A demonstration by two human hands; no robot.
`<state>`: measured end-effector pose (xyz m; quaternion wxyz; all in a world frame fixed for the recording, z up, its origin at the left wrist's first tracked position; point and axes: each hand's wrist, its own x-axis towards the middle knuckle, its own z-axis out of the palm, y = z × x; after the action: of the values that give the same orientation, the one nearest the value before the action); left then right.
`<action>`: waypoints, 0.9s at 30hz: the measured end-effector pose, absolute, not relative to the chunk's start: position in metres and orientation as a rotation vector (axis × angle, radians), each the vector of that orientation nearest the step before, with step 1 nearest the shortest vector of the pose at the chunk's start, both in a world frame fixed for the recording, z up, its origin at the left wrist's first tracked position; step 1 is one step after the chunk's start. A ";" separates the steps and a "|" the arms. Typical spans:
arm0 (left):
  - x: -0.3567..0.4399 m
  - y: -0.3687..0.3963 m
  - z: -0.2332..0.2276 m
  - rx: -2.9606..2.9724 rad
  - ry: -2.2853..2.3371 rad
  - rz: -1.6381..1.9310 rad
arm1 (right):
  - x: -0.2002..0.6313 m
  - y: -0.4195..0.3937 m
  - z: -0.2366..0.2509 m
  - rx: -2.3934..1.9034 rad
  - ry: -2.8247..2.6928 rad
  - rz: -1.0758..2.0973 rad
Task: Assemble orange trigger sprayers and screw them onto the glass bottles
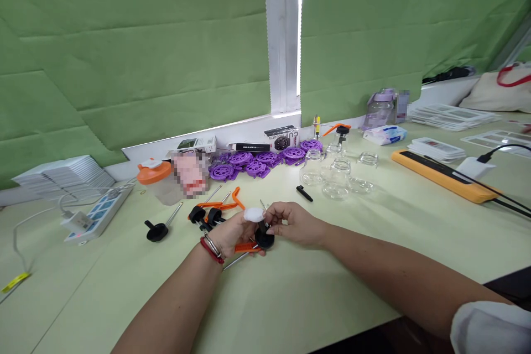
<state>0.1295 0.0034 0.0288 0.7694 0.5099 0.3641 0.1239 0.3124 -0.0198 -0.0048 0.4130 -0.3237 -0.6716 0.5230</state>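
My left hand [236,235] is closed round a black round lid-like part [264,240] with an orange handle [245,247]; a thin metal rod [237,261] juts out below. A white rounded piece [254,214] covers the area of the left thumb; whether it is worn or held I cannot tell. My right hand [292,224] pinches the top of the same black part, its fingertips touching it. Just beyond the left hand lie more black caps [197,214] and orange handles [236,198]. A black scoop-shaped part with a metal rod [157,230] rests farther left.
Several clear glass jars [341,168] and a black marker [304,193] stand or lie ahead. Purple wheel-shaped parts [257,168] line the back. A power strip [99,214] and an orange-lidded cup [160,182] are at left; an orange power strip [443,176] lies right.
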 end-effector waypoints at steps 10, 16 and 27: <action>0.129 0.003 0.031 1.109 0.770 0.256 | 0.313 -0.019 -0.007 -0.793 -1.665 1.339; 0.128 0.004 0.029 1.128 0.754 0.252 | 0.312 -0.019 -0.007 -0.782 -1.662 1.346; 0.129 0.006 0.028 1.161 0.752 0.208 | 0.312 -0.018 -0.008 -0.805 -1.639 1.331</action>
<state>0.1289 0.0061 0.0282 0.7652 0.5342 0.3463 0.0956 0.3118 -0.0177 -0.0085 0.4266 -0.3223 -0.6561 0.5326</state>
